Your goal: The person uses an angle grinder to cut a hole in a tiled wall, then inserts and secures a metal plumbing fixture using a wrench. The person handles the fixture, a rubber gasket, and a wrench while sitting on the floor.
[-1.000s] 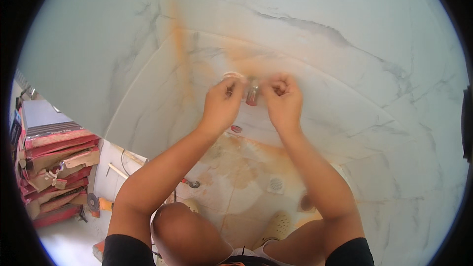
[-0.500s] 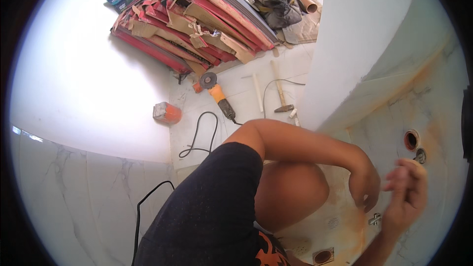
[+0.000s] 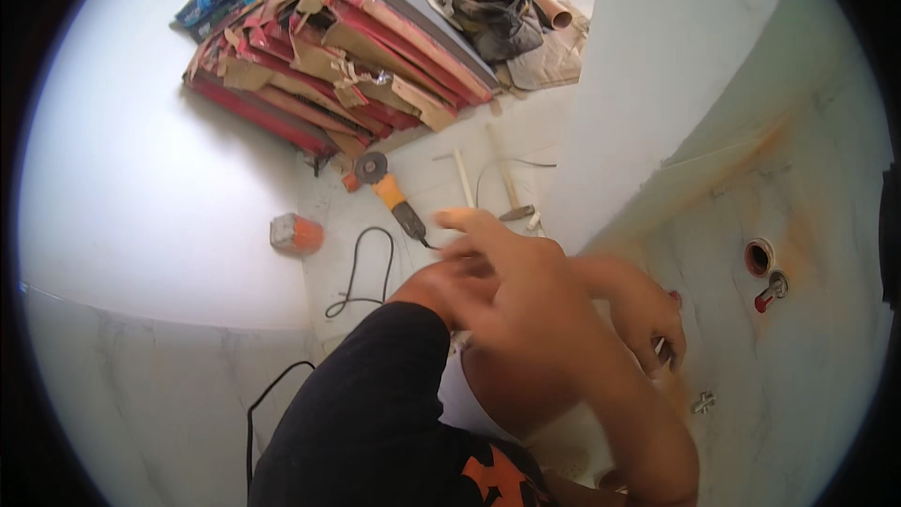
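Observation:
My right hand (image 3: 502, 263) reaches across my body to the left, blurred, with its fingers apart and nothing in it. It hovers over my left elbow, near the orange-handled angle grinder (image 3: 387, 190) on the floor. My left hand (image 3: 649, 317) hangs lower at the marble wall with curled fingers; whether it holds something small is unclear. On the wall to the right are a round pipe opening (image 3: 758, 256) and a red-capped stub (image 3: 770, 293). A small metal fitting (image 3: 702, 402) lies below them.
A stack of red and brown flat boxes (image 3: 328, 66) lies on the white floor at the back. Nearby are a dark bag (image 3: 497, 14), a hammer (image 3: 508, 190), a white pipe piece (image 3: 462, 178), a black cable (image 3: 361, 272) and an orange-grey block (image 3: 296, 233).
My head has turned left, from the wall fittings to the floor behind. My right hand left the wall and swung across toward the tools; my left hand dropped lower by the wall.

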Action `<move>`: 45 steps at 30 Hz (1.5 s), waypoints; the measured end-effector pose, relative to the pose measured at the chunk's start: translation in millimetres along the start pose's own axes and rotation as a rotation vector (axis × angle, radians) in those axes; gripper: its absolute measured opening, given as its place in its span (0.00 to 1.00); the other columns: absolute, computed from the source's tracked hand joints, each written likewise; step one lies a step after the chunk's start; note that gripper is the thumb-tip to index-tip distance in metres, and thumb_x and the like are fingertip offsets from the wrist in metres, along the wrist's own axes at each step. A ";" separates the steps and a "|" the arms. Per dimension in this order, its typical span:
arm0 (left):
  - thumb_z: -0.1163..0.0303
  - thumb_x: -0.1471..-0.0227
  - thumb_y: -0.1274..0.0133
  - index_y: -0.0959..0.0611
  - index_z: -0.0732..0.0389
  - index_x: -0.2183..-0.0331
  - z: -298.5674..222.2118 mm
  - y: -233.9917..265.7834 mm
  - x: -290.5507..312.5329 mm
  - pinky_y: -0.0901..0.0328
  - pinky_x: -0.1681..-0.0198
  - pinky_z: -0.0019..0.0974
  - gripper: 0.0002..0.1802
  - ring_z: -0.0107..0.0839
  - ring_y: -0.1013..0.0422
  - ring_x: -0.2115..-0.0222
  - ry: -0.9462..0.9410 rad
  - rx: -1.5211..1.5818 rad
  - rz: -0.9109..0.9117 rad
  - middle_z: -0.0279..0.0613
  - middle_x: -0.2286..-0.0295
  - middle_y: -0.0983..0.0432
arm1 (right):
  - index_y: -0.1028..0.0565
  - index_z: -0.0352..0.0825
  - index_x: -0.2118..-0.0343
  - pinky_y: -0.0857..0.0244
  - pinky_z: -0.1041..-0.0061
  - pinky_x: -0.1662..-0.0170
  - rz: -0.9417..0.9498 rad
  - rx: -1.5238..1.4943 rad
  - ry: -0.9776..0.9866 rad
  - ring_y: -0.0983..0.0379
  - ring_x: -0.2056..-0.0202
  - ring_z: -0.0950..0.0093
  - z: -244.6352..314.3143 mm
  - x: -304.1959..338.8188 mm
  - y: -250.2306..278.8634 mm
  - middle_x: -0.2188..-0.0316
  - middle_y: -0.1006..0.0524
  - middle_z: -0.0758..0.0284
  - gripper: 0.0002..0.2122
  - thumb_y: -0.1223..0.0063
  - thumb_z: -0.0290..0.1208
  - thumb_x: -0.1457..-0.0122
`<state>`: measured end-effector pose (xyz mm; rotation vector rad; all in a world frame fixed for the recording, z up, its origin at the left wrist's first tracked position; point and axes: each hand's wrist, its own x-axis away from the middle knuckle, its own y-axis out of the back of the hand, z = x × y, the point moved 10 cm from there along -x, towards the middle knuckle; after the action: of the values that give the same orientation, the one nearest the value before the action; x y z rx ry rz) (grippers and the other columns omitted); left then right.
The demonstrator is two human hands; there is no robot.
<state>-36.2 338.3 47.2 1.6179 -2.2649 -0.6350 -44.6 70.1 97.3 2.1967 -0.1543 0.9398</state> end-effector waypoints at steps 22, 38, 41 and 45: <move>0.52 0.40 0.41 0.17 0.61 0.48 6.0 -40.1 -105.6 0.30 0.49 0.46 0.26 0.46 0.22 0.54 -0.012 -0.257 0.326 0.47 0.57 0.17 | 0.29 0.29 0.42 0.30 0.64 0.46 -1.254 -1.614 0.826 0.22 0.52 0.57 -119.4 114.6 -1.2 0.55 0.20 0.51 0.25 0.35 0.33 0.40; 0.71 0.42 0.48 0.18 0.63 0.48 94.3 -175.1 -131.1 0.26 0.57 0.48 0.21 0.47 0.18 0.61 0.484 -0.149 0.842 0.53 0.62 0.15 | 0.28 0.29 0.47 0.35 0.64 0.43 -1.753 -1.905 0.154 0.27 0.47 0.59 -246.5 191.9 -68.1 0.53 0.25 0.53 0.25 0.35 0.30 0.47; 0.76 0.47 0.49 0.19 0.66 0.47 92.4 -254.3 -96.8 0.25 0.61 0.49 0.24 0.47 0.17 0.62 0.395 -0.410 1.186 0.58 0.62 0.16 | 0.30 0.29 0.45 0.34 0.65 0.43 -1.696 -1.992 0.371 0.28 0.47 0.61 -246.9 211.3 -44.9 0.51 0.25 0.54 0.28 0.32 0.31 0.48; 0.75 0.44 0.50 0.18 0.65 0.47 35.9 -300.0 -70.9 0.26 0.60 0.47 0.22 0.44 0.18 0.63 0.758 0.086 1.074 0.55 0.61 0.16 | 0.30 0.30 0.43 0.31 0.69 0.47 -1.237 -2.128 0.112 0.26 0.49 0.67 -199.3 162.4 -150.9 0.51 0.24 0.58 0.27 0.34 0.30 0.45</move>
<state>215.7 329.7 -133.9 0.3292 -2.0990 0.3082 13.2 339.5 211.3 -0.0018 0.2053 -0.1276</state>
